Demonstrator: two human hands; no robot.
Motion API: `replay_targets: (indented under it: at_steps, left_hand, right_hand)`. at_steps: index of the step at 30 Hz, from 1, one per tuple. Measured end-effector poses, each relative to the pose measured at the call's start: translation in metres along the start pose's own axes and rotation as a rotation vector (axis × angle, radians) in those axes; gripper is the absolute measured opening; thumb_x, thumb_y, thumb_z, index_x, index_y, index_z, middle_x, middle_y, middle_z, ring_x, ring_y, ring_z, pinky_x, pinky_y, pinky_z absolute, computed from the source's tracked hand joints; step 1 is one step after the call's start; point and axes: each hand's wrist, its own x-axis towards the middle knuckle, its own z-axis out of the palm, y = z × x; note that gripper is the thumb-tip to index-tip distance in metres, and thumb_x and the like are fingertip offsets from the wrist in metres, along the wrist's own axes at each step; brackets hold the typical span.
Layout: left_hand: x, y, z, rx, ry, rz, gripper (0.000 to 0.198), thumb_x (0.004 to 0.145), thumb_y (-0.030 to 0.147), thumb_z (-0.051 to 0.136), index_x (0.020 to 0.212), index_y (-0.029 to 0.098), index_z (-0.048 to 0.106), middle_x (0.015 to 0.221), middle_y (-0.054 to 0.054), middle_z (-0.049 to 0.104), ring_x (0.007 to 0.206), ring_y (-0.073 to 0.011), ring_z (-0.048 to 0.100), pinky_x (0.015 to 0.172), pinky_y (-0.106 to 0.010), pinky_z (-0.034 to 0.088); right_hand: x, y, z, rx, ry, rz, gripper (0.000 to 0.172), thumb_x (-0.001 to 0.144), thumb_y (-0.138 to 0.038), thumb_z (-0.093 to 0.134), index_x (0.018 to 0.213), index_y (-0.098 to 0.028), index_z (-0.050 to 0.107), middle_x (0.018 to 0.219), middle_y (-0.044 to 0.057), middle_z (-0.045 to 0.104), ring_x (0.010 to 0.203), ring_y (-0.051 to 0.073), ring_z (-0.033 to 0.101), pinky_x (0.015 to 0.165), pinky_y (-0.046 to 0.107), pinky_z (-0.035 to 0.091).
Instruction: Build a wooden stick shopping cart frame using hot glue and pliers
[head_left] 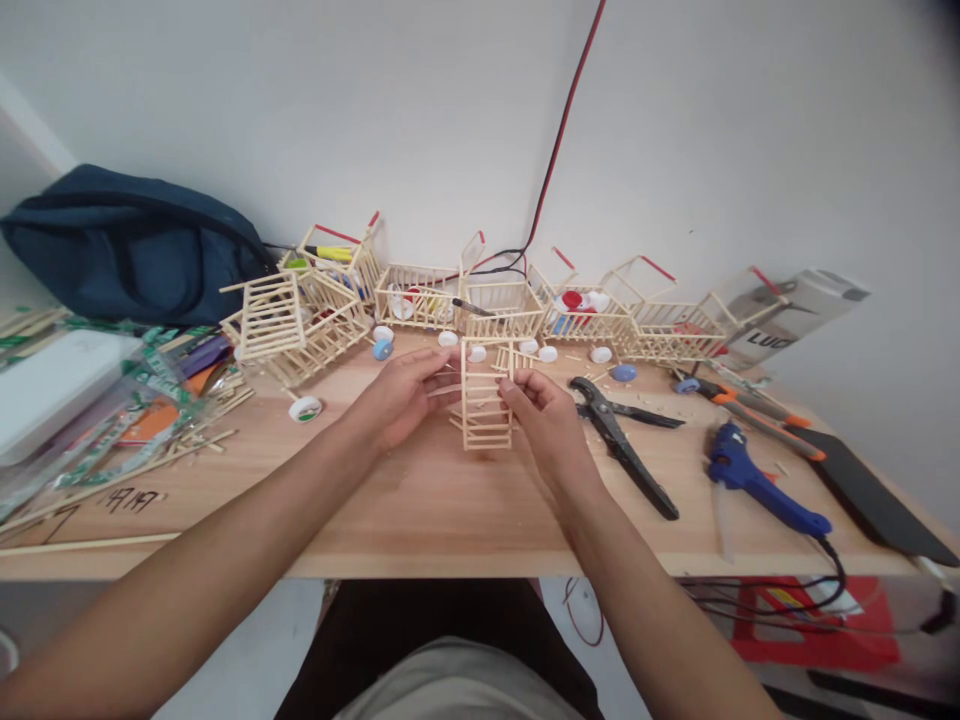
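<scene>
Over the middle of the wooden table, a small ladder-like frame of thin wooden sticks is held up, its rungs running crosswise. My right hand pinches its right rail between thumb and fingers. My left hand is at the frame's left side, thumb and fingers drawn together near the left rail; whether they grip the frame or a fine strand is too small to make out. Behind the hands stand several miniature stick carts with red-tipped handles and white cap wheels.
Black pliers, a blue glue gun and orange-handled cutters lie to the right. At left are a dark blue bag, a white box, plastic wrappers and loose sticks. A red-black cable hangs down the wall.
</scene>
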Motion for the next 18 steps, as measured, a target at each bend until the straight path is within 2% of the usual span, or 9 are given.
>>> replay_targets:
  at_steps: [4, 7, 13, 18]
  left_hand:
    - [0.001, 0.005, -0.004, 0.036, 0.104, 0.073, 0.015, 0.090, 0.016, 0.055, 0.085, 0.012, 0.068, 0.083, -0.007, 0.067, 0.074, -0.0134, 0.064, 0.072, -0.027, 0.052]
    - [0.002, 0.010, -0.006, 0.059, 0.144, 0.135, 0.019, 0.090, 0.017, 0.055, 0.073, 0.012, 0.063, 0.073, -0.004, 0.064, 0.065, -0.0109, 0.061, 0.066, -0.025, 0.051]
    - [0.002, 0.014, -0.007, 0.201, 0.137, 0.251, 0.028, 0.087, 0.028, 0.062, 0.063, 0.014, 0.056, 0.063, -0.001, 0.058, 0.056, -0.0088, 0.055, 0.057, -0.020, 0.044]
    - [0.001, 0.016, -0.007, 0.276, 0.101, 0.319, 0.033, 0.087, 0.027, 0.061, 0.058, 0.014, 0.055, 0.060, -0.001, 0.056, 0.054, -0.0083, 0.050, 0.056, -0.020, 0.041]
  right_hand:
    - [0.000, -0.001, -0.003, -0.023, 0.012, -0.018, 0.026, 0.073, -0.042, 0.070, 0.077, -0.020, 0.057, 0.067, -0.004, 0.054, 0.061, 0.011, 0.048, 0.058, 0.023, 0.039]
    - [0.000, -0.001, -0.006, -0.018, 0.015, -0.018, 0.026, 0.072, -0.042, 0.071, 0.075, -0.021, 0.057, 0.066, -0.004, 0.054, 0.060, 0.011, 0.047, 0.057, 0.023, 0.038]
    - [-0.001, -0.002, -0.008, -0.035, 0.032, -0.006, 0.027, 0.071, -0.044, 0.071, 0.077, -0.021, 0.058, 0.067, -0.003, 0.055, 0.061, 0.011, 0.049, 0.057, 0.024, 0.040]
    - [-0.001, -0.003, -0.008, -0.045, 0.043, -0.011, 0.025, 0.071, -0.042, 0.071, 0.076, -0.020, 0.059, 0.067, -0.003, 0.056, 0.062, 0.011, 0.049, 0.057, 0.023, 0.039]
